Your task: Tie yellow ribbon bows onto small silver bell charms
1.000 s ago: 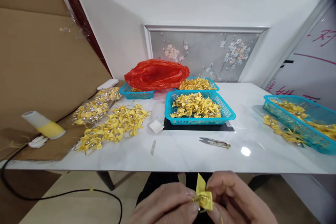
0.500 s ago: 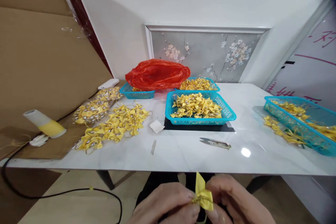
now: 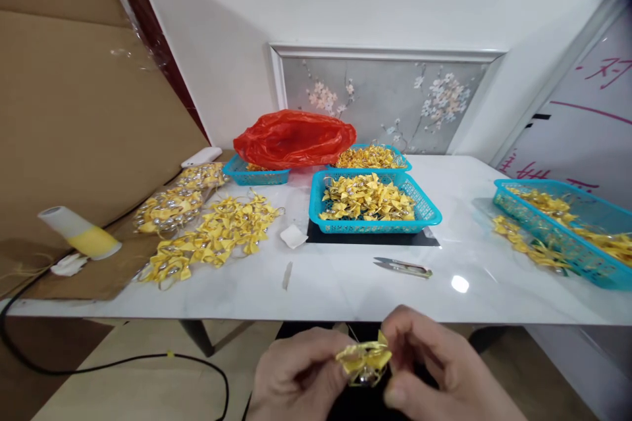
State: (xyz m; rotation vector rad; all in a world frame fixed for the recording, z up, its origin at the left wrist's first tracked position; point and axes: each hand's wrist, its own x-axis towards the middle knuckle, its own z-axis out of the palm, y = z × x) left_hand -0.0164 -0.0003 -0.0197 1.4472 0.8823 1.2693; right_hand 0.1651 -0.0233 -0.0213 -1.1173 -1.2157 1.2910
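Note:
Below the table's front edge, my left hand (image 3: 301,371) pinches a yellow ribbon bow (image 3: 364,358) between thumb and fingers. A silver bead or small bell shows on the underside of the bow, and gold cord runs along it. At the bow's right tip are the curled fingers of my right hand (image 3: 439,365), the forefinger against the ribbon and the thumb lower, a little apart. Thread snips (image 3: 403,268) lie on the white table (image 3: 336,289) beyond my hands. Loose yellow bows (image 3: 222,233) are heaped to the left.
A blue basket (image 3: 375,227) of bows stands mid-table, with another basket (image 3: 402,166) behind. A red plastic bag (image 3: 296,138) rests over a third basket (image 3: 257,176). One more basket (image 3: 553,233) is at right. At left lie bagged bows (image 3: 170,209) and a white-yellow cone (image 3: 81,233).
The bow has turned in my fingers, so its bead side and gold cord now show. My right hand has risen slightly and its thumb has come away from the ribbon.

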